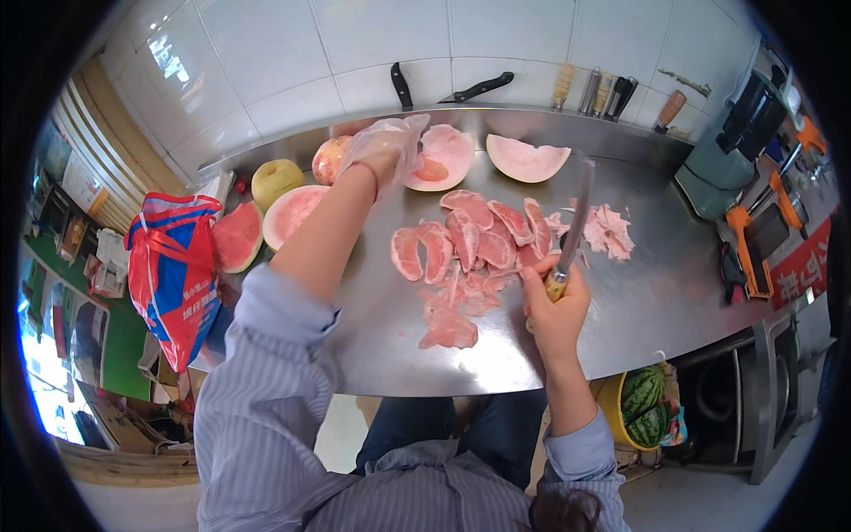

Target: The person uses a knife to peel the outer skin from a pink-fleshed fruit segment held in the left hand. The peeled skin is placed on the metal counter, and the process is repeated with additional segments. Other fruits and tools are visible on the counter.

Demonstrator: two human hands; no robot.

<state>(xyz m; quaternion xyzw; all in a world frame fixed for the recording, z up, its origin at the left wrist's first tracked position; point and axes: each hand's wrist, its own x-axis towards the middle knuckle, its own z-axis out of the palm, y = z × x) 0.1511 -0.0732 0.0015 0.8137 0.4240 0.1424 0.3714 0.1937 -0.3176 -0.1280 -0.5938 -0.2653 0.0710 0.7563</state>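
My left hand (pixel 387 151), in a clear plastic glove, reaches to the back of the steel table. It is beside a hollowed pomelo rind (pixel 452 149) in which a pink segment (pixel 432 171) lies. Its fingers are partly hidden, so any hold is unclear. My bare right hand (pixel 558 306) grips a knife (pixel 577 226) by its light handle, blade pointing up and away. Just left of that hand, peeled pomelo segments (pixel 495 246) are heaped. Torn membrane (pixel 452 319) lies in front of them, and more peelings (pixel 608 231) are to the right.
Another rind piece (pixel 528 159) lies at the back. On the left are a watermelon wedge (pixel 238 237), a pink-lined rind (pixel 292 209), a yellow-green fruit (pixel 278 183) and a red-blue bag (pixel 176 279). Knives (pixel 482 88) stand along the back edge; a green appliance (pixel 738 146) is right.
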